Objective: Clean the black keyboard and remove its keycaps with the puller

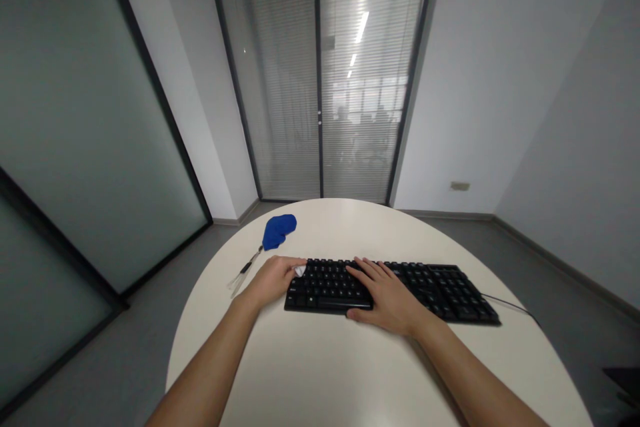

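A black keyboard (440, 290) lies across the middle of a round white table (310, 367). My left hand (273, 278) rests at the keyboard's left end, its fingers closed around a small white wad (299, 270), which looks like a cloth or tissue, pressed against the top-left corner keys. My right hand (385, 297) lies flat on the middle keys, fingers spread and thumb at the front edge, holding nothing.
A blue duster (278, 229) with a thin clear handle (244, 271) lies on the table left of the keyboard. The keyboard's cable (510, 303) trails off the right edge. Glass partitions and blinds surround the room; people sit behind the blinds.
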Available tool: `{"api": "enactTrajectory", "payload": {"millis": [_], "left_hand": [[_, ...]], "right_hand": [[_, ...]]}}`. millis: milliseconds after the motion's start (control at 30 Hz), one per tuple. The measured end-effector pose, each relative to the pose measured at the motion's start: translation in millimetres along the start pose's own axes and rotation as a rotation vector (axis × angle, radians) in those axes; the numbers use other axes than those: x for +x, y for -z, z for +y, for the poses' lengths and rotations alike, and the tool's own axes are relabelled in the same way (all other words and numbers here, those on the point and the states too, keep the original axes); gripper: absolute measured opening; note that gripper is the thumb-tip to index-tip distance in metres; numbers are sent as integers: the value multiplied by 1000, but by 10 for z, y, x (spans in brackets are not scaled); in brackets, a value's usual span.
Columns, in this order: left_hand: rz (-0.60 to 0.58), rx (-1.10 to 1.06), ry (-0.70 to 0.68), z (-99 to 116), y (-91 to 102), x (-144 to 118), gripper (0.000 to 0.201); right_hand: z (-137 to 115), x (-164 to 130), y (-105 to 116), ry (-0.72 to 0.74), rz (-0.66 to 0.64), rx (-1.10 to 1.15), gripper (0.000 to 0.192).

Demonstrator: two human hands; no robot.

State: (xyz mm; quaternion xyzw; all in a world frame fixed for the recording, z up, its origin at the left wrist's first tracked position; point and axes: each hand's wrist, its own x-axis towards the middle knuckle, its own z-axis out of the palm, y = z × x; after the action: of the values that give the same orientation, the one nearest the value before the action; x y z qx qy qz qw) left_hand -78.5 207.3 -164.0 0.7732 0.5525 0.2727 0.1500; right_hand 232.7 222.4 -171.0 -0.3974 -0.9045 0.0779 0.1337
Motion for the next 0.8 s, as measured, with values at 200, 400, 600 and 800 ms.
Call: {"api": "enactTrajectory", "payload": {"millis": [200,400,600,800], "left_hand": [[29,-49,2,15,-1,-13,49],[-3,-38,61,-26,-30,-48,47],[-55,-143,72,-94,-65,-54,44],[-91,-149,83,-75,-19,-77,41]], "right_hand": [[-25,1,0,-13,22,-41,91],[-42,1,-14,-44,47,-78,89],[1,9,-59,-59,84,-94,89],[31,18,-72,-67,93,-105,89]]}}
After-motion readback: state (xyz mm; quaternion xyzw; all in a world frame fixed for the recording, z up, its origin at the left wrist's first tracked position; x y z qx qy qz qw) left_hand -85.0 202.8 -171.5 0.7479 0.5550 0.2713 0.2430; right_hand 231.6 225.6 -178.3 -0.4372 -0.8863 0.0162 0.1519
